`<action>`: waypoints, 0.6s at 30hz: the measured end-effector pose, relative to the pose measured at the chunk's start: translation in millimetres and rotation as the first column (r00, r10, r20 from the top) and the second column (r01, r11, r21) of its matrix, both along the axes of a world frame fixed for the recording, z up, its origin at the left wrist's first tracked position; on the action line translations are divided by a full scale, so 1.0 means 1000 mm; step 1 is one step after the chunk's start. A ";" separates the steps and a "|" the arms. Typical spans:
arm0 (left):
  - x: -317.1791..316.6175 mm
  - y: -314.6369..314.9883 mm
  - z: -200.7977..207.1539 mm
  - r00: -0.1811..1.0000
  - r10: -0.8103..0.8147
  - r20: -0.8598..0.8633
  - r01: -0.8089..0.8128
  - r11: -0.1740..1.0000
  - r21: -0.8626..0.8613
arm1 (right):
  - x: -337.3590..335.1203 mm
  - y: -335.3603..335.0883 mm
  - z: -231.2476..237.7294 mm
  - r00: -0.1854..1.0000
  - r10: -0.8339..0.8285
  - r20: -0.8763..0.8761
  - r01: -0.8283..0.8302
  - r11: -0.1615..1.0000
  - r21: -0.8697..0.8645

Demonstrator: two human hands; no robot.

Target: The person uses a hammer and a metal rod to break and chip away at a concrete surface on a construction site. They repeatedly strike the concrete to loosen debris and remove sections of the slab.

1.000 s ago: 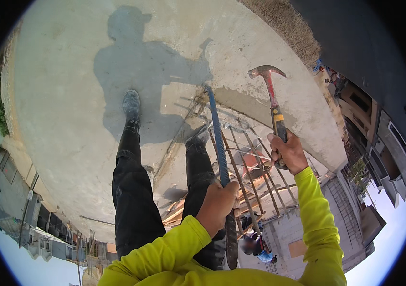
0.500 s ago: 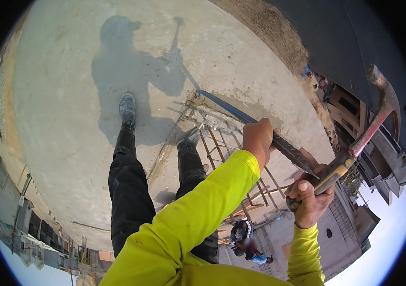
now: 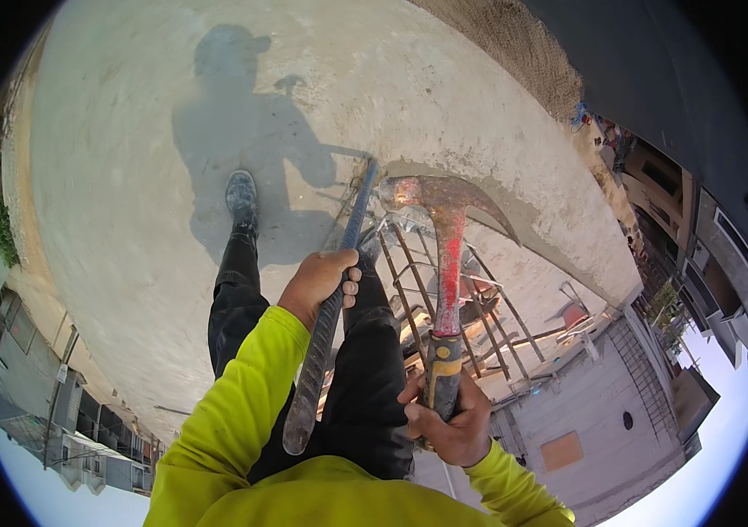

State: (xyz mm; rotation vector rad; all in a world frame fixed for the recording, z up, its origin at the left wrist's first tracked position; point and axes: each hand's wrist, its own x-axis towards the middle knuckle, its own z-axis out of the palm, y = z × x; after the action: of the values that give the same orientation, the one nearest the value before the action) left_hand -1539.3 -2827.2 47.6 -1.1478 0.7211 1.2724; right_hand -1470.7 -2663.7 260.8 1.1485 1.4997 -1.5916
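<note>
My left hand is closed round a thick ribbed steel bar. The bar slants down the middle of the view, its blunt near end by my lap. Its bluish far end meets the concrete at a broken edge. In my right hand is a claw hammer, gripped by its dark handle with yellow patches. The hammer stands head-up, its worn red neck and rusty head to the right of the bar. The hammer's face appears beside the bar's far end; whether they touch I cannot tell.
Rusty reinforcing bars tied as a cage rise just right of my legs. A pale concrete slab spreads out left and ahead, with my shadow on it. My boot rests there. Gravel lies at the far right, buildings beyond.
The steel bar's near end has swung left toward my lap, with my left hand moving left. My right hand has brought the hammer leftward from the far right, its head now over the cage.
</note>
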 end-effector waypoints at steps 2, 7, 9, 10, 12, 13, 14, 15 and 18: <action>-0.001 -0.029 0.000 0.991 -0.130 0.019 0.129 0.990 0.055 | 0.006 0.001 -0.003 0.989 -0.120 0.081 0.124 0.991 -0.049; 0.012 -0.072 0.029 0.931 -0.354 -0.085 0.362 0.927 0.099 | 0.030 -0.012 0.001 0.905 -0.421 0.069 0.412 0.904 0.112; 0.019 -0.083 0.048 0.908 -0.394 -0.144 0.406 0.911 0.067 | 0.041 -0.023 0.004 0.879 -0.469 0.088 0.453 0.878 0.156; 0.020 -0.086 0.052 0.897 -0.418 -0.147 0.429 0.902 0.049 | 0.046 -0.028 0.003 0.867 -0.494 0.064 0.477 0.860 0.181; 0.026 -0.090 0.059 0.889 -0.441 -0.122 0.447 0.894 0.025 | 0.055 -0.040 -0.004 0.850 -0.523 0.058 0.505 0.842 0.187; 0.029 -0.092 0.058 0.887 -0.442 -0.136 0.447 0.895 0.007 | 0.059 -0.046 -0.011 0.847 -0.529 0.058 0.512 0.839 0.184; 0.032 -0.095 0.056 0.894 -0.430 -0.129 0.434 0.901 0.003 | 0.062 -0.052 -0.020 0.847 -0.530 0.051 0.513 0.838 0.187; 0.037 -0.097 0.053 0.902 -0.416 -0.115 0.419 0.908 0.000 | 0.065 -0.058 -0.028 0.847 -0.529 0.057 0.510 0.837 0.198; 0.063 -0.108 0.045 0.943 -0.328 -0.050 0.328 0.945 -0.002 | 0.067 -0.069 -0.051 0.866 -0.496 0.063 0.480 0.860 0.171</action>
State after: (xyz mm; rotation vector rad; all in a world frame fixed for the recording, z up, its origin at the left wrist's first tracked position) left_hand -1476.0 -2935.2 92.9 -0.9459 0.9042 1.0223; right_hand -1403.4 -2733.0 210.0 1.7844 1.3394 -1.7239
